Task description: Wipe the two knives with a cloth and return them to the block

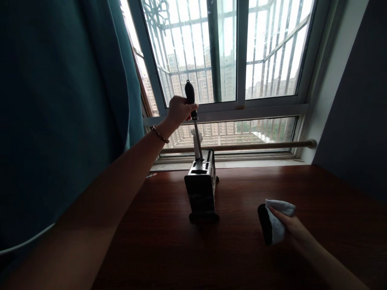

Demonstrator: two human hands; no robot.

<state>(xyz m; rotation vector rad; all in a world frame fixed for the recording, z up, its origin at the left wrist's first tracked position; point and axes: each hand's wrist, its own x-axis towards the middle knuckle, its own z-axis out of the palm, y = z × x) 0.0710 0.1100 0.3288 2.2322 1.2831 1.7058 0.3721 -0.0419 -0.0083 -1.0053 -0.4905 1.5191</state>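
Note:
My left hand [182,109] is closed around the black ribbed handle of a sharpening steel [189,94], which has a hanging loop at its top. Its thin metal rod runs down to a slot in the top of a dark metal knife block [199,193]. Behind the rod, a white upright item [196,141] rises from the block; its kind is unclear. At the lower right, my right hand [288,226] grips a folded pale cloth [279,219] just above the table. A flat black piece [265,224] shows along the cloth's left side; I cannot tell whether it is separate.
The block stands on a reddish-brown wooden table [242,185]. Beyond the table are a window [242,106] with outside bars and a horizontal rail [256,146]. A teal curtain [90,80] hangs at the left, with a white cord [28,241] below it. A wall borders the right.

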